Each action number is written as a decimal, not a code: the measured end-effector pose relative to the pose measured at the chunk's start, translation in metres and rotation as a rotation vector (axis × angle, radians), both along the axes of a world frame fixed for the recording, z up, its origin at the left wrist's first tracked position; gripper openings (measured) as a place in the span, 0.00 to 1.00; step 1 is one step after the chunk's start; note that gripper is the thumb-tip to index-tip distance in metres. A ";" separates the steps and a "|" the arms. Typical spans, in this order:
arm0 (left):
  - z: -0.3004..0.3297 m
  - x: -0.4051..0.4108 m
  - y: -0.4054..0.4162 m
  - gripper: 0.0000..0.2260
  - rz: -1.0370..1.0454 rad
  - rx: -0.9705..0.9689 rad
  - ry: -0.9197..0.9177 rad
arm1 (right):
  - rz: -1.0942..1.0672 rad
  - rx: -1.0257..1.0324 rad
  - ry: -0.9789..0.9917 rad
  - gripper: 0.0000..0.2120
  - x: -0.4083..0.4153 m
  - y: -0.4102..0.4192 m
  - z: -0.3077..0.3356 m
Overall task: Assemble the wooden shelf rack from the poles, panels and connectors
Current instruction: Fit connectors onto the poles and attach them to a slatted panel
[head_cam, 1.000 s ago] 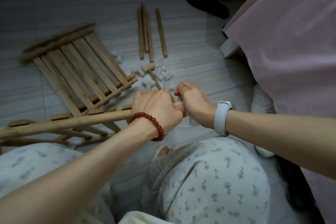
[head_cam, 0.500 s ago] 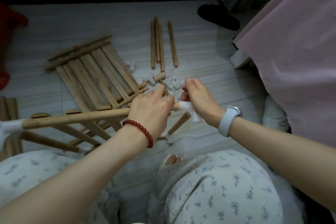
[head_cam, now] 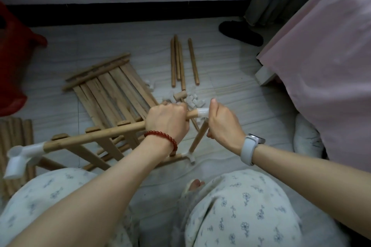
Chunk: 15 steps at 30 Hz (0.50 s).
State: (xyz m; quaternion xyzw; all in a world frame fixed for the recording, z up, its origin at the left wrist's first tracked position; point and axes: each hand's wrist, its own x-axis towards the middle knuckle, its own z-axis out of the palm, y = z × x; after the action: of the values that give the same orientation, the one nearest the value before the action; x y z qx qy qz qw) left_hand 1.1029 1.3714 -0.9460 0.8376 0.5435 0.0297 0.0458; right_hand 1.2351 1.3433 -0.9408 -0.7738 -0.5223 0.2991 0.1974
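My fingers on the left hand curl tight around a long wooden pole at the middle of the frame, gripping it near its right end. My right hand is closed around a white plastic connector capping that end, thumb up beside it. A shorter pole slants down from under the connector to another white connector lying on the floor, just below centre. The long pole's far end, at the lower left of the frame, carries a larger white connector. Slats hang from this pole, forming a panel tilted over the floor. A second slatted panel lies flat left of centre. Above the hands, four loose poles lie side by side, with a small wooden mallet and a heap of small white connectors just below them. More poles lie at the left edge.
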 end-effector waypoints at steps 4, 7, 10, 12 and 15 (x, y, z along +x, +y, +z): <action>-0.002 0.001 -0.004 0.09 -0.030 0.061 0.029 | 0.169 0.058 -0.012 0.16 -0.003 0.003 0.001; -0.007 0.002 -0.001 0.09 -0.013 0.053 0.070 | 0.239 0.061 -0.060 0.16 -0.005 0.009 -0.001; -0.011 0.004 0.006 0.07 0.008 0.021 0.090 | 0.307 0.034 -0.123 0.16 -0.003 0.014 -0.002; -0.012 0.003 0.012 0.06 0.020 0.008 0.089 | 0.334 0.001 -0.121 0.15 -0.002 0.020 -0.002; -0.008 0.000 0.023 0.07 -0.011 -0.027 0.052 | 0.305 -0.080 -0.022 0.15 -0.002 0.027 -0.001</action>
State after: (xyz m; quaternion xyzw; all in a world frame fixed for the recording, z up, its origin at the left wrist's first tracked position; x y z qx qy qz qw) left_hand 1.1024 1.3939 -0.9543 0.8405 0.5401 0.0002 0.0432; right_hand 1.2329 1.3706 -0.9418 -0.6960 -0.6234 0.3379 0.1129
